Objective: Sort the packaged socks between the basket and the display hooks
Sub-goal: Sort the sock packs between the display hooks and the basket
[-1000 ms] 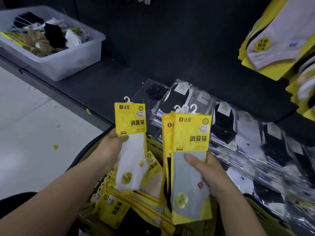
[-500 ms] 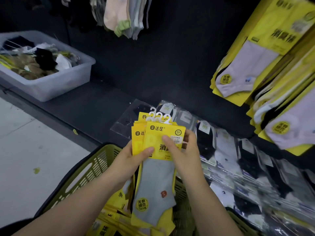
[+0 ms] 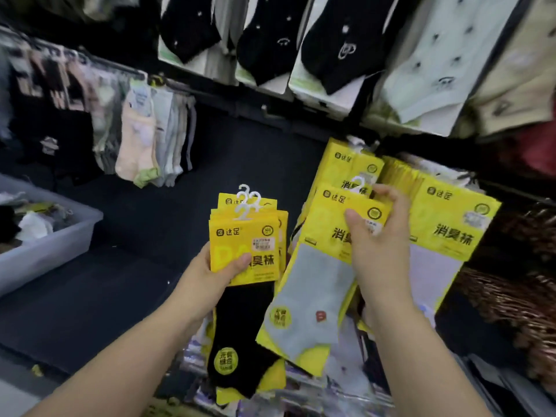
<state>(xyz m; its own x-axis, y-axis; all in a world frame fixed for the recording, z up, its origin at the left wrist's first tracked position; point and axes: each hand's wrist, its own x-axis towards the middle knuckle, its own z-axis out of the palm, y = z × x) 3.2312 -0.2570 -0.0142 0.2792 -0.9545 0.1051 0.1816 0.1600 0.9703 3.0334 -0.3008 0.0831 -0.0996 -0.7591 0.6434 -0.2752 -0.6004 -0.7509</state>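
Note:
My left hand (image 3: pixel 210 273) grips a small stack of yellow-carded sock packs (image 3: pixel 245 242), a black sock in front, their white hooks pointing up. My right hand (image 3: pixel 376 236) pinches the yellow header of a single pack with a grey sock (image 3: pixel 313 299), holding it up in front of the packs hanging on the display hooks (image 3: pixel 349 164). Beside it on the right hangs another yellow pack with a pale lilac sock (image 3: pixel 451 233). The basket is out of view.
A translucent plastic bin (image 3: pixel 45 248) of loose socks sits at the left on the dark shelf. Clear-wrapped sock packs (image 3: pixel 346 383) lie below my hands. Black and pale socks (image 3: pixel 331 40) hang above. A wicker basket (image 3: pixel 511 296) stands at the right.
The view has lifted from the basket to the display wall. My right hand has taken the grey-sock pack off the stack and moved it right toward the hanging packs; my left keeps the rest.

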